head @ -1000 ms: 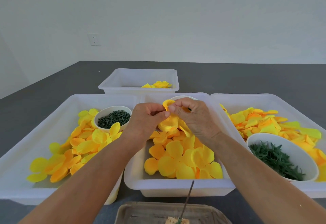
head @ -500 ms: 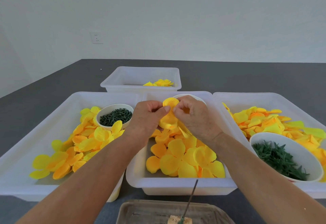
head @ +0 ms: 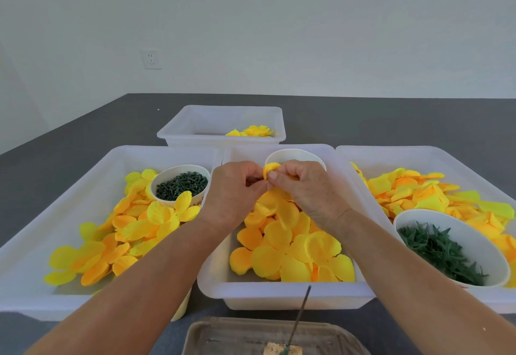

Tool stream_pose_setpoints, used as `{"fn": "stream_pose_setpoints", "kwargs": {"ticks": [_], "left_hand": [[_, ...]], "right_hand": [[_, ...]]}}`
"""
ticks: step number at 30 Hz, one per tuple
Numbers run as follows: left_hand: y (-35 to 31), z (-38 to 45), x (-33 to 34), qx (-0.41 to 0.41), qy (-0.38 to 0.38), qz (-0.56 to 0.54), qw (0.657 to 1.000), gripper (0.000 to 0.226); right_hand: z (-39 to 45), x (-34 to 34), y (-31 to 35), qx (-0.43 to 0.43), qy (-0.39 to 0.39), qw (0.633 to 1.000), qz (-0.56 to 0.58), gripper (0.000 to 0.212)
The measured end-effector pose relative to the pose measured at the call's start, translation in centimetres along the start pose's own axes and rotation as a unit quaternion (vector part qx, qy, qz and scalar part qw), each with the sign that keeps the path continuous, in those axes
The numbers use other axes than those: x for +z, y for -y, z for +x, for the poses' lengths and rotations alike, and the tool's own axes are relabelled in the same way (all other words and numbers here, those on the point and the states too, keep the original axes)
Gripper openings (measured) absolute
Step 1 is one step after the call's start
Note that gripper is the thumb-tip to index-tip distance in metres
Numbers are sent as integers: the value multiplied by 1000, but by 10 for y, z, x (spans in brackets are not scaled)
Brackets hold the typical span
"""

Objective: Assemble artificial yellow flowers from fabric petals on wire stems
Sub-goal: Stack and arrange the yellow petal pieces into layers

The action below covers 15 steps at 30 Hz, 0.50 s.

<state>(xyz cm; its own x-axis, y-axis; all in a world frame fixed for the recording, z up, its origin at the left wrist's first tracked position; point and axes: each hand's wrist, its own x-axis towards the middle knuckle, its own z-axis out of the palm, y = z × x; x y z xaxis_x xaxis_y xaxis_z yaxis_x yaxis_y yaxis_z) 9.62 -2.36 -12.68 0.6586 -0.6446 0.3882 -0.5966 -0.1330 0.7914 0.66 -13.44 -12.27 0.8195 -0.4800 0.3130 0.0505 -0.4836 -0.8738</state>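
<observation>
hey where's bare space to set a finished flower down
The far bin, left of its small yellow pile, shows bare floor. The left bin is bare along its left side. The middle bin under both hands is crowded with petals.

Three bins [head: 279, 296] side by side on table [head: 391, 123], fourth bin [head: 223, 138] behind

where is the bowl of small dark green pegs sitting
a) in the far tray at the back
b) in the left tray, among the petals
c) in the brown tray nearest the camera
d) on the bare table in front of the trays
b: the bowl of dark green pegs stands inside the left tray, at its far end, with yellow petals lying against it.
</observation>
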Motion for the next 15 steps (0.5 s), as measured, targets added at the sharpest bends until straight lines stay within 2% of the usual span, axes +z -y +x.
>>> {"fn": "stream_pose_setpoints", "kwargs": {"ticks": [3, 7, 8, 12, 15], "left_hand": [[0, 1, -1, -42, -3, -71, 997, 2], [2, 3, -1, -91, -55, -129, 986, 15], [2, 3, -1, -96, -69, -130, 984, 14], [2, 4, -3, -112, -109, -108, 982, 5], [-1, 2, -5, -100, -101, -82, 986, 30]], "right_hand": [[1, 1, -1, -24, -5, 997, -73, 21], [4, -2, -3, -32, -35, 992, -116, 8], [5, -2, -3, -23, -44, 993, -103, 3], [5, -2, -3, 25, -63, 997, 44, 8], [4, -3, -2, 8, -68, 996, 62, 4]]}}
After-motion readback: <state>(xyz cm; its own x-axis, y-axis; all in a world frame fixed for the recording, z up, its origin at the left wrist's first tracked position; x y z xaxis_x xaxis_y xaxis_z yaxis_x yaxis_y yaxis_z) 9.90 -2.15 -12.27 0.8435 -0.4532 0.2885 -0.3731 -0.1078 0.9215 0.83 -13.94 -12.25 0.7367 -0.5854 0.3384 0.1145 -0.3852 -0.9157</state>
